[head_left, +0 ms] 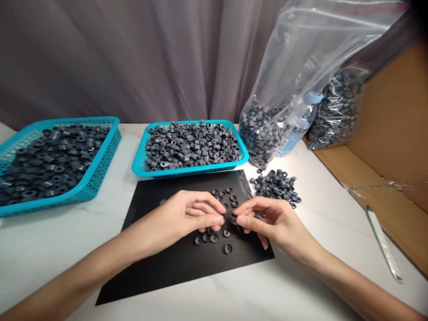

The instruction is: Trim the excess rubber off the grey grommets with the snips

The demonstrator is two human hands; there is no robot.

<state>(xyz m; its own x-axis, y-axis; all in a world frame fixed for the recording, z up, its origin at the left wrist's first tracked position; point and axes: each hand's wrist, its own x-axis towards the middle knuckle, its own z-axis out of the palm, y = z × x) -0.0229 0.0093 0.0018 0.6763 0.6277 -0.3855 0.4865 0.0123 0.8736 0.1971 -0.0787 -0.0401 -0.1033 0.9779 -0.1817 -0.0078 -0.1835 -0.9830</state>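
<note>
Over a black mat (160, 272), my two hands are close together with a small gap between the fingertips. My left hand (199, 211) is closed in a pinch, its thumb and forefinger on a small dark piece mostly hidden by the fingers. Between thumb and forefinger of my right hand (264, 216) is a small dark grey ring-like cap (232, 218). Several round grey caps (228, 248) lie on the mat under and around both hands, their hollow sides facing up. Right of the mat is a heap of short grey tube pieces (277, 185).
Two turquoise baskets hold grey pieces: one behind the mat (190, 170), one at the left (96, 174). Back right stand a clear plastic bag (294, 53) of pieces, a water bottle (297, 125) and another full bag (341, 107). A cardboard box (397, 107) and white pen-like tool (383, 243) are right.
</note>
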